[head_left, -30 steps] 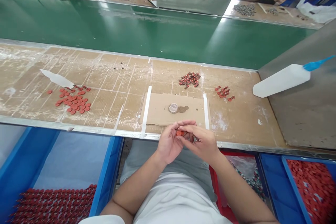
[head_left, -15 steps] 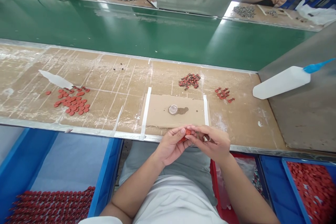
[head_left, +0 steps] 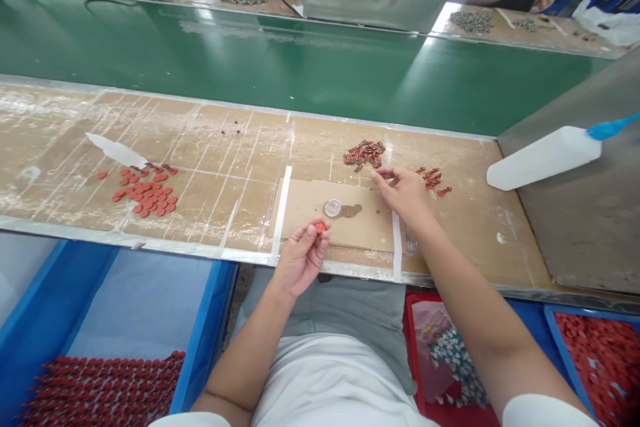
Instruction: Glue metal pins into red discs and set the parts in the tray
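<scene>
My left hand (head_left: 304, 255) is closed on a small red disc (head_left: 320, 228), pinched between thumb and fingertips above the front edge of a cardboard piece (head_left: 300, 217). My right hand (head_left: 404, 195) stretches out over the right end of the cardboard, its fingers bent and slightly apart. Its fingertips are close to a pile of small red-and-black parts (head_left: 364, 155), and I see nothing held in them. On the cardboard a small clear round dish (head_left: 333, 208) stands beside a dark wet stain.
Red discs (head_left: 150, 193) lie at the left by a white pointed piece (head_left: 116, 150). More red-and-black parts (head_left: 433, 179) lie at the right, near a white bottle (head_left: 545, 159) with a blue tip. Blue bins (head_left: 200, 320) and a red bin (head_left: 413, 347) stand below the front edge.
My hands were together at the front edge around the red disc. The right has moved away, forward to the parts pile; the left has shifted left and forward, still with the disc.
</scene>
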Available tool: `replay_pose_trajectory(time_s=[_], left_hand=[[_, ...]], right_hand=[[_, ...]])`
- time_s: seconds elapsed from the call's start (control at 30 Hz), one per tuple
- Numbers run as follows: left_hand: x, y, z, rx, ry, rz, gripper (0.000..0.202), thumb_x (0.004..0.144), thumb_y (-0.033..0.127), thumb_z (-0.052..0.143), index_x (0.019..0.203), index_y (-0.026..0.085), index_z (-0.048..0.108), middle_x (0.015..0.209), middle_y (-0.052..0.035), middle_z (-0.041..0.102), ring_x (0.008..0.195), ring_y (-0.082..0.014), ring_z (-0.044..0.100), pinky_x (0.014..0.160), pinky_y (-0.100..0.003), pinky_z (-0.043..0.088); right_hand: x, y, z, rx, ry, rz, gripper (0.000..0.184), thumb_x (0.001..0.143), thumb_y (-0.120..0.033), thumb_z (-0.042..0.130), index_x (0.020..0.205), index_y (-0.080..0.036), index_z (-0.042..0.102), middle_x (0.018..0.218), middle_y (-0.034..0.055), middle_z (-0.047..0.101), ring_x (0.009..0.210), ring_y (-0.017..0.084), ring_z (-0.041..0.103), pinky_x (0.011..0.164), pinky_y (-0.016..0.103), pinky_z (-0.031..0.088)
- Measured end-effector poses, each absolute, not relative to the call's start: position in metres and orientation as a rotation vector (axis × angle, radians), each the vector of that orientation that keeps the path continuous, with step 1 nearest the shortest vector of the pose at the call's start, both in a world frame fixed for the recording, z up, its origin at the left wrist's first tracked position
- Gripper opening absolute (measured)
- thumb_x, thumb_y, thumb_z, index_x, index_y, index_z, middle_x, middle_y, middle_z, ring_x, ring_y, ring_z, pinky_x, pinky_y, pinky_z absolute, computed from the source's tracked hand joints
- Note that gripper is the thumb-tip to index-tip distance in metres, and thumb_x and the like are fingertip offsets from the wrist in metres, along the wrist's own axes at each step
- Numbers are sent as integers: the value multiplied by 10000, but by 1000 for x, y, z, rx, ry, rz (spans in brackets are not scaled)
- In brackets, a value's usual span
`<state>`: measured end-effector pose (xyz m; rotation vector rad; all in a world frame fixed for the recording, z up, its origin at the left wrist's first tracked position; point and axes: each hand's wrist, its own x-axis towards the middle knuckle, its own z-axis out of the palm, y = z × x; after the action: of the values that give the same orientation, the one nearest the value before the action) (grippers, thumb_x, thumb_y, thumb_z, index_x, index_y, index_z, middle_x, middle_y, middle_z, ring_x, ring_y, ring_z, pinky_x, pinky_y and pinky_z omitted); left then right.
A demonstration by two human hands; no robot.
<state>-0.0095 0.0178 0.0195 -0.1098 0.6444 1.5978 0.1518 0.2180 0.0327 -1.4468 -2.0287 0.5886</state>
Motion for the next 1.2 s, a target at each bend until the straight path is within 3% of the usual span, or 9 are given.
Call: replay_pose_trajectory(time_s=[0.23,0.5,0.77,0.93,1.2], left_hand=[[-25,17,14,5,692,1641,292,713,45,803,977,158,754,997,-47,766,813,-81,738,766,-110,587],[-27,17,4,74,680,1625,342,612,142,900,922,170,759,901,-34,762,725,-89,735,663,-110,592],[-25,17,4,104,700,1616,335,618,148,899,923,157,760,944,-56,768,753,-111,743,692,-145,603],[-22,20,5,96,701,1637,335,631,141,890,937,136,753,975,-63,762,769,-118,745,720,-168,608],[-20,20,6,123,687,1679,335,637,180,892,940,154,753,915,-53,768,739,-117,740,692,-174,600]], right_hand=[[118,252,22,-1599,-2152,585,375,797,-541,661,889,-198,783,814,78,756,740,223,671,716,347,493],[119,261,14,-1458,-2137,726,223,731,-361,720,858,-184,771,810,52,760,739,191,685,737,333,537],[136,239,10,-1157,-1662,1241,412,671,-473,825,924,-167,714,750,60,748,683,215,739,657,360,644],[143,212,21,-1072,-1527,1252,388,692,-440,844,945,-175,718,778,40,754,727,222,764,691,367,675],[117,170,38,-967,-1611,1318,319,725,-419,826,932,-190,749,811,51,768,720,218,761,558,302,649]])
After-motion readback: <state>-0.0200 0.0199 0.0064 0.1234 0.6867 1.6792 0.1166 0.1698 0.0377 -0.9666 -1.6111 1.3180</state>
